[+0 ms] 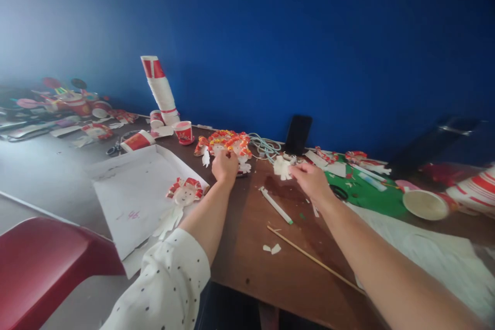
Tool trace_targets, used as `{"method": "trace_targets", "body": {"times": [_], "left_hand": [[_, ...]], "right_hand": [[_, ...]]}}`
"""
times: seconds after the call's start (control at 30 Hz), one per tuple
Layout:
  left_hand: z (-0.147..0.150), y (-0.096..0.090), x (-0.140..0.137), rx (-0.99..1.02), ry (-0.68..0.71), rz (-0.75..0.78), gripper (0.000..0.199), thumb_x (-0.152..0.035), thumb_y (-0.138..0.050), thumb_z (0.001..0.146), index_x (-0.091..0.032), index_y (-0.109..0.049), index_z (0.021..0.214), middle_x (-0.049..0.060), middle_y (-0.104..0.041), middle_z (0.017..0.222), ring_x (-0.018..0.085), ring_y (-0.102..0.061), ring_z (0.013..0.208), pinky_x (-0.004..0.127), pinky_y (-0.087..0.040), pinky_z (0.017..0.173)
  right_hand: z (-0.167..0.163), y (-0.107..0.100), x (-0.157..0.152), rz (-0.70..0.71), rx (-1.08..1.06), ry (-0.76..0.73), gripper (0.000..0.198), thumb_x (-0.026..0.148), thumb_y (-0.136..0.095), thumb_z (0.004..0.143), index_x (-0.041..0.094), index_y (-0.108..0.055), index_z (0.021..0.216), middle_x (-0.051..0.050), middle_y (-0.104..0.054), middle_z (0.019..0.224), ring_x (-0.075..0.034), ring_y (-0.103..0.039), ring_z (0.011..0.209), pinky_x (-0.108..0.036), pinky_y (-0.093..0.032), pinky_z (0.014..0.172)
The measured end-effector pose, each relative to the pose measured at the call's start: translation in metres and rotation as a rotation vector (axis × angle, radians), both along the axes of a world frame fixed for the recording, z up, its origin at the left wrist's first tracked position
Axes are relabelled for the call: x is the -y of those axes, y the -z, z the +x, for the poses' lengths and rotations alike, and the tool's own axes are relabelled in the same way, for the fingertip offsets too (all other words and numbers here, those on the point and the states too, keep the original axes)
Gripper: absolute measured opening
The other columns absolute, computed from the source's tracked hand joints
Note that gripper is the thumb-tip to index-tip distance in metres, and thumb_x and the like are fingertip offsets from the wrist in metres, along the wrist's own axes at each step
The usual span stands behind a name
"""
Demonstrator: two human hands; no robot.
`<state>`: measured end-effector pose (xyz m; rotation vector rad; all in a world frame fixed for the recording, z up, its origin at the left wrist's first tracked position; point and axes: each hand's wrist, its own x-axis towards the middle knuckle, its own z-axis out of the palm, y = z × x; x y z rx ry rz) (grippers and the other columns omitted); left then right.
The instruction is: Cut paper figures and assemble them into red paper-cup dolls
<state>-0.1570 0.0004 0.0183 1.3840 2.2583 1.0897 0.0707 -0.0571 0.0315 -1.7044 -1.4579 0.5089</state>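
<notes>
Far forward on the brown table, my left hand (225, 166) reaches into a cluster of paper dolls (240, 143) with red and yellow curled hair and white bodies. Its fingers are closed against the dolls; whether one is pinched in them is hidden. To the right, my right hand (310, 179) pinches the edge of a white paper cutout (283, 166) with a scalloped outline. Another paper doll (184, 193), with red hair and a drawn face, lies left of my left forearm on a white sheet (131, 203).
A wooden stick (315, 257), a glue-like white tube (276, 206) and paper scraps (276, 249) lie between my arms. A black phone (298, 134) leans on the blue wall near a pale cable (266, 145). Paper cups (183, 133) and a tall cup stack (161, 90) stand left.
</notes>
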Motion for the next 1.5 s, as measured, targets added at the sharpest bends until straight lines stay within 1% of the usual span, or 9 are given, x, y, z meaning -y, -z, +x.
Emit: {"method": "trace_targets", "body": {"times": [0.13, 0.3, 0.6, 0.77, 0.9, 1.13, 1.27, 1.4, 1.5], "left_hand": [[0.019, -0.002, 0.013, -0.085, 0.11, 0.042, 0.027, -0.039, -0.042, 0.084, -0.024, -0.065, 0.086, 0.006, -0.07, 0.092, 0.023, -0.062, 0.092, 0.031, -0.044, 0.079], [0.067, 0.007, 0.03, -0.18, 0.352, -0.015, 0.023, -0.037, -0.047, 0.081, -0.023, -0.066, 0.081, 0.007, -0.07, 0.086, 0.022, -0.063, 0.087, 0.03, -0.045, 0.074], [0.116, 0.007, 0.034, -0.208, 0.55, -0.172, 0.022, -0.038, -0.055, 0.077, -0.021, -0.068, 0.081, 0.009, -0.07, 0.087, 0.024, -0.065, 0.088, 0.03, -0.046, 0.074], [0.118, -0.007, 0.055, -0.146, 0.47, 0.117, 0.026, -0.041, -0.054, 0.081, -0.019, -0.064, 0.092, 0.007, -0.069, 0.093, 0.019, -0.063, 0.087, 0.027, -0.046, 0.076], [0.126, -0.012, 0.073, 0.048, 0.598, 0.178, 0.043, -0.054, -0.04, 0.087, -0.019, -0.065, 0.086, 0.003, -0.069, 0.08, 0.014, -0.061, 0.075, 0.023, -0.045, 0.072], [0.127, 0.005, 0.075, 0.126, 0.611, 0.335, 0.024, -0.036, -0.051, 0.084, -0.017, -0.066, 0.084, 0.001, -0.067, 0.079, 0.012, -0.057, 0.072, 0.021, -0.044, 0.071], [0.123, 0.015, 0.071, 0.106, 0.658, 0.447, 0.02, -0.032, -0.052, 0.084, -0.016, -0.064, 0.08, 0.002, -0.064, 0.075, 0.011, -0.055, 0.068, 0.023, -0.044, 0.069], [0.121, 0.02, 0.067, 0.125, 0.694, 0.523, 0.018, -0.029, -0.052, 0.083, -0.016, -0.063, 0.08, 0.003, -0.064, 0.076, 0.011, -0.055, 0.069, 0.023, -0.044, 0.069], [0.119, 0.022, 0.063, 0.157, 0.684, 0.519, 0.017, -0.028, -0.051, 0.083, -0.016, -0.063, 0.084, 0.002, -0.063, 0.075, 0.01, -0.053, 0.066, 0.022, -0.043, 0.067]], "right_hand": [[0.038, 0.016, 0.025, 0.131, -0.299, 0.178, 0.032, 0.047, -0.062, 0.069, 0.016, -0.065, 0.066, 0.003, -0.053, 0.048, -0.01, -0.042, 0.045, -0.024, -0.032, 0.047], [0.057, 0.034, 0.041, 0.259, -0.348, 0.308, 0.038, 0.052, -0.058, 0.072, 0.015, -0.065, 0.071, 0.0, -0.057, 0.052, -0.012, -0.046, 0.047, -0.024, -0.035, 0.048], [0.053, 0.023, 0.049, 0.235, -0.307, 0.236, 0.029, 0.044, -0.056, 0.076, 0.017, -0.064, 0.072, -0.004, -0.066, 0.068, -0.016, -0.058, 0.063, -0.024, -0.043, 0.06], [0.049, 0.024, 0.052, 0.234, -0.282, 0.19, 0.028, 0.043, -0.054, 0.078, 0.018, -0.064, 0.075, -0.006, -0.068, 0.073, -0.018, -0.059, 0.066, -0.027, -0.044, 0.065], [0.039, 0.022, 0.059, 0.221, -0.21, 0.077, 0.026, 0.043, -0.053, 0.081, 0.02, -0.065, 0.079, -0.003, -0.069, 0.075, -0.017, -0.061, 0.068, -0.026, -0.044, 0.067], [0.038, 0.026, 0.06, 0.238, -0.01, -0.036, 0.027, 0.042, -0.049, 0.086, 0.021, -0.065, 0.082, -0.003, -0.069, 0.077, -0.016, -0.062, 0.069, -0.025, -0.044, 0.067], [0.074, 0.022, 0.047, 0.306, 0.072, 0.143, 0.032, 0.045, -0.05, 0.083, 0.019, -0.068, 0.087, -0.006, -0.071, 0.083, -0.02, -0.063, 0.074, -0.029, -0.045, 0.07], [0.12, 0.016, 0.037, 0.28, -0.118, 0.451, 0.032, 0.041, -0.055, 0.072, 0.014, -0.069, 0.084, -0.008, -0.071, 0.076, -0.021, -0.063, 0.066, -0.031, -0.047, 0.064], [0.135, 0.008, 0.031, 0.261, -0.097, 0.489, 0.035, 0.04, -0.052, 0.074, 0.013, -0.07, 0.088, -0.008, -0.071, 0.078, -0.021, -0.063, 0.065, -0.031, -0.048, 0.064]]}}
